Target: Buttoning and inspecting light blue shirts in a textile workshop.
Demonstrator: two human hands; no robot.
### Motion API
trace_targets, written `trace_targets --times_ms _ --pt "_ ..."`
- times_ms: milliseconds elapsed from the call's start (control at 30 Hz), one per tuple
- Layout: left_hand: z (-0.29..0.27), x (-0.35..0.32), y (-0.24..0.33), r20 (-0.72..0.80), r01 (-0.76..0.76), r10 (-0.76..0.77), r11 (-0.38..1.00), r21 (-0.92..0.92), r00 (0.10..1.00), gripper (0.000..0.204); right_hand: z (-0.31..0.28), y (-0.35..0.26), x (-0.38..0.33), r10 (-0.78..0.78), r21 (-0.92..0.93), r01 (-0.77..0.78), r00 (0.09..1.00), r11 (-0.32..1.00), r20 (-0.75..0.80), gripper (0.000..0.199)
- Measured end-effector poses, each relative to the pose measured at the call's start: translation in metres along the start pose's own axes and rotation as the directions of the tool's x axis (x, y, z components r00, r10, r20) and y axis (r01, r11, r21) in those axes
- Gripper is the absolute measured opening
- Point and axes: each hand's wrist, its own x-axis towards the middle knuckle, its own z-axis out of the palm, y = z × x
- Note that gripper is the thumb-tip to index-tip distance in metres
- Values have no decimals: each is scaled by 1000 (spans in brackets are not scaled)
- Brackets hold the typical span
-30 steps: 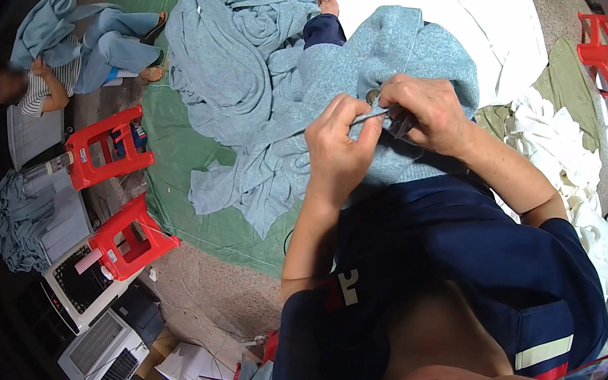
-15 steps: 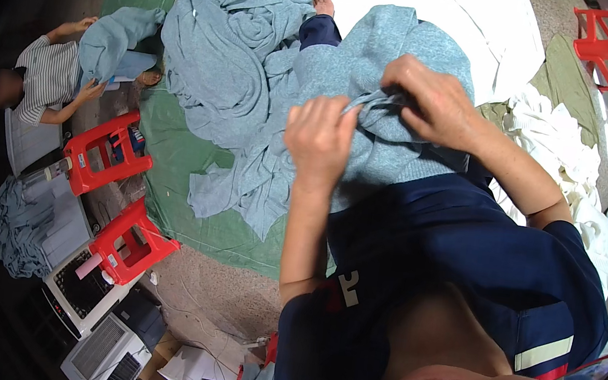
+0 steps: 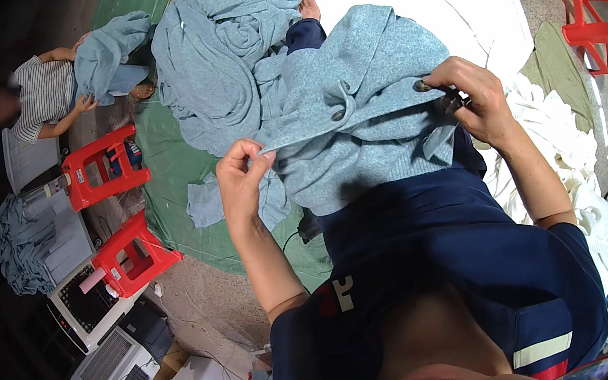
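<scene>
A blue-grey knit cardigan (image 3: 393, 53) lies across my lap, its button band (image 3: 374, 112) pulled out straight between my two hands. My left hand (image 3: 241, 178) is closed, pinching the band's near-left end between thumb and fingers. At the band's other end, my right hand (image 3: 478, 101) is closed on the knit beside a dark round button (image 3: 422, 86). Something small and black shows between the right fingers; its kind cannot be made out. Another dark button (image 3: 338, 115) sits midway along the band, next to a curled fold.
A large heap of blue-grey knitwear (image 3: 214, 57) covers the green sheet (image 3: 166, 200) at left. White knits (image 3: 553, 137) lie at right, white cloth (image 3: 424, 15) ahead. Red stools (image 3: 131, 254) stand at left and far right. A co-worker in a striped shirt (image 3: 46, 97) handles similar knitwear.
My hands have moved apart, left hand leftward and nearer, right hand rightward. The bunched knit between them is now stretched into a straight band with its buttons showing.
</scene>
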Motion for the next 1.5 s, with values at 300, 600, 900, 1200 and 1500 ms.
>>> trace_targets --times_ms 300,600,900,1200,1500 --pt "71 -10 61 224 -31 124 926 -376 967 11 29 -50 38 -532 46 545 831 837 -165 16" --pt "86 -14 47 92 -261 279 951 -165 956 14 56 -46 37 -407 142 418 908 897 -104 13" --pt "75 -16 33 94 -476 478 878 -39 873 22 66 -60 50 119 598 -260 957 759 265 33" --pt "81 -20 40 46 -270 269 963 7 962 34 80 -55 44 13 450 -53 996 892 92 21" --pt "82 -22 38 56 -392 415 795 463 908 27 80 -51 39 -40 317 42 999 948 -13 25"
